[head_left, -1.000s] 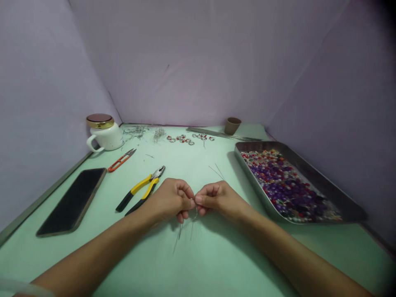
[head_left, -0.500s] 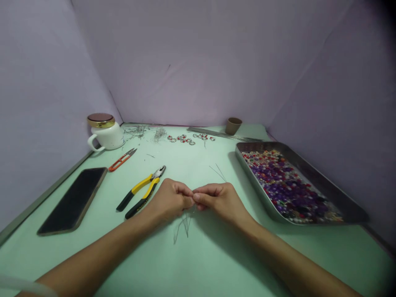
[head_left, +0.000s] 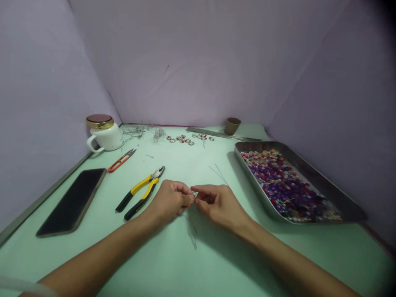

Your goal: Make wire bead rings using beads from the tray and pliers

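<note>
My left hand (head_left: 169,202) and my right hand (head_left: 218,204) meet fingertip to fingertip over the middle of the green table (head_left: 198,255). Both are closed in a pinch on a small piece of thin wire with a bead (head_left: 193,194) between them. The wire's loose ends hang down and blur below the hands (head_left: 192,231). Yellow-handled pliers (head_left: 140,192) lie just left of my left hand. A metal tray of mixed beads (head_left: 286,185), mostly purple, red and white, stands to the right of my right hand.
A black phone (head_left: 72,201) lies at the left. Orange snips (head_left: 121,160) and a white lidded mug (head_left: 104,133) sit behind it. Finished bead rings (head_left: 185,139), wire scraps (head_left: 136,132), straight wires (head_left: 222,135) and a small brown cup (head_left: 232,125) line the back.
The hands turned slightly on the wire piece and the hanging wire ends swung from straight down to the right. The right hand's fingers now reach further forward. Nothing else moved.
</note>
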The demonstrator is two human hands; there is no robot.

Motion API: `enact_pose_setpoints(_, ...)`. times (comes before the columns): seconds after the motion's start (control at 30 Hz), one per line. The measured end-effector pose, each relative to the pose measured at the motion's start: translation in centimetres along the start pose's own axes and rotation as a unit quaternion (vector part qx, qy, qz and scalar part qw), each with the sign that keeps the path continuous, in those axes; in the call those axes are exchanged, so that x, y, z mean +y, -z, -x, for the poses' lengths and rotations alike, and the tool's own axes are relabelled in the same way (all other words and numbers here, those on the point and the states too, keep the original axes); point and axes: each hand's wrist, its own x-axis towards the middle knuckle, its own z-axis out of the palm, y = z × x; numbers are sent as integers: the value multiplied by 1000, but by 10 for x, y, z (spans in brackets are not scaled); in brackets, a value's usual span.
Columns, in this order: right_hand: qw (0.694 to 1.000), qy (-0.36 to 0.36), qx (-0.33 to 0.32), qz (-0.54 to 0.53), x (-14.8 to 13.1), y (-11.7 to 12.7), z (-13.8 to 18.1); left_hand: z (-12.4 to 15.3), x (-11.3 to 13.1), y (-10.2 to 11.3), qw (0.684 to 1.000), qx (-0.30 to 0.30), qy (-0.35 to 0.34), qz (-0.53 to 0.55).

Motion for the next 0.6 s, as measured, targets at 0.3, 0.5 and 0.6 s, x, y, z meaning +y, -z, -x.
enact_pose_setpoints(0.3,1000,-12,-6,16,6,1,-6,-3,-1,1,1000,-8,-11,-3)
enact_pose_setpoints(0.5,997,39,24,65,8,-4,-2,-2,-2,0,1000,-6,-16,-8)
enact_pose_setpoints(0.6,996,36,43,63,6,-6,-1,-2,-4,1,1000,-5,-20,-9)
